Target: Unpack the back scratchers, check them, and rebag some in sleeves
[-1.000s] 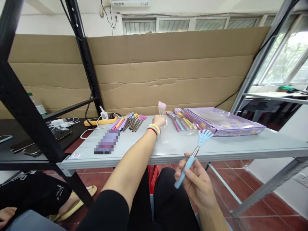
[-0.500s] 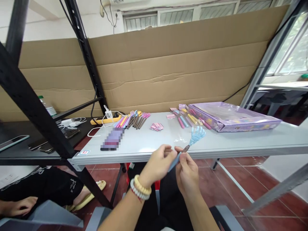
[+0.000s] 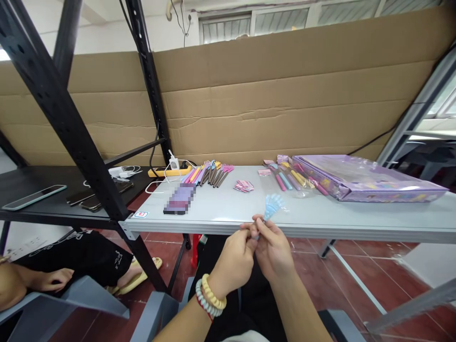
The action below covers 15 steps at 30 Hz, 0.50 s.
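A light blue back scratcher [image 3: 271,206] with a hand-shaped head sticks up from between my two hands, just below the grey table's front edge [image 3: 302,232]. My right hand [image 3: 274,247] is closed round its handle. My left hand [image 3: 233,259], with bead bracelets on the wrist, pinches at the same handle right beside the right hand; a clear plastic sleeve seems to cover the scratcher's head, though it is hard to make out. The handle itself is hidden by my fingers.
On the table lie a row of coloured scratchers [image 3: 210,173], small pink cards [image 3: 244,186], bagged scratchers [image 3: 288,179], a purple flat pack [image 3: 366,183] and a blurred dark item [image 3: 179,198]. A black shelf [image 3: 42,199] at left holds phones. Another person's hand and leg [image 3: 53,280] are lower left.
My left hand came back from the table's far side to meet my right hand at the scratcher's handle. Both hands now sit closer together, and the scratcher points more upright.
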### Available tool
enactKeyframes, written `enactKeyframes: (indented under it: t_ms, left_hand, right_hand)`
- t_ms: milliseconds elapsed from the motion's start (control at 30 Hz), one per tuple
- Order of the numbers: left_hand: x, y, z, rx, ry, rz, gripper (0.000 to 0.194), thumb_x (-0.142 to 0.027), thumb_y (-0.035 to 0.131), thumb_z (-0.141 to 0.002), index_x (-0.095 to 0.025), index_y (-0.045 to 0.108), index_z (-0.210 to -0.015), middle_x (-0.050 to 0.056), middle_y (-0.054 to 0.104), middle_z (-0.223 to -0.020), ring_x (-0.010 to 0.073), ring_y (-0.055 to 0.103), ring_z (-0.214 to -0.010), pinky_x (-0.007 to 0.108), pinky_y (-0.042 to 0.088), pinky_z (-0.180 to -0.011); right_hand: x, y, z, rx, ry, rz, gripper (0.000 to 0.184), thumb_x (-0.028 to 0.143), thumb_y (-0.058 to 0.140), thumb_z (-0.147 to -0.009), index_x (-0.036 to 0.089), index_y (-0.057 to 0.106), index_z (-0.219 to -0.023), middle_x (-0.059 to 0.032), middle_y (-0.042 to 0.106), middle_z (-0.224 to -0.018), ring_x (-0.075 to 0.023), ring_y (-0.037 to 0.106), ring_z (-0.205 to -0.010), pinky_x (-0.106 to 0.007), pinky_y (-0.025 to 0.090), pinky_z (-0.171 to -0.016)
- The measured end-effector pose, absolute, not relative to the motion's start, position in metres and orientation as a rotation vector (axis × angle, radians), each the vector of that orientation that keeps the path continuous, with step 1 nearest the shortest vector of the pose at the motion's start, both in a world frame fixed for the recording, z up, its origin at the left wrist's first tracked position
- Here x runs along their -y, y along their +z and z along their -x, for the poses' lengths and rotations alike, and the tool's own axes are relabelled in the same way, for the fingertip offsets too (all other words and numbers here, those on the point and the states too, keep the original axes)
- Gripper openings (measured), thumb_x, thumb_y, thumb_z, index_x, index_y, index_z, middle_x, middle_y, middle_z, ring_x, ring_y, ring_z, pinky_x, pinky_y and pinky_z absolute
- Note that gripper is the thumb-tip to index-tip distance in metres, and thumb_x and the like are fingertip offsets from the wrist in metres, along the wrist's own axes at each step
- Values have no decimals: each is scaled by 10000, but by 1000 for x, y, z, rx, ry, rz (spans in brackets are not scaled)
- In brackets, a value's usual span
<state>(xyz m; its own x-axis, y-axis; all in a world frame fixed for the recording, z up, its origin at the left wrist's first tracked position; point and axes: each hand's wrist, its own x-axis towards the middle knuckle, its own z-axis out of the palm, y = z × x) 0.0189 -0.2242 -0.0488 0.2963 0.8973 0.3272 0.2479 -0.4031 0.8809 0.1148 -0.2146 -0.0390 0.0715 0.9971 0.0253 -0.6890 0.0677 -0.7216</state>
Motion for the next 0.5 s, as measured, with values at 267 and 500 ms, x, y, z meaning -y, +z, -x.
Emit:
enactKeyframes:
  t_ms: [267,500]
  left_hand:
    - [249,-51,-17,-975,841,-2102,280,-329,371,-915,-183,557,-1066,57,619,-772,174,528,-585,291,369,-583]
    - [262,-20,-13,-601,474,-1591,398,-555,604,-757,-163,549,-791,-46,475,-638,68,388,-561,210,316,-540]
  right_hand:
    - [230,-42,-132,629,1349,706,547,183,808,-503,203,261,-495,110,253,-350,-32,259,-349,-248,450,-528]
    - [280,-17,-145,669,1395,665,574,209,742,-631,192,173,-559,95,169,-401,-44,223,-360,-207,302,-383]
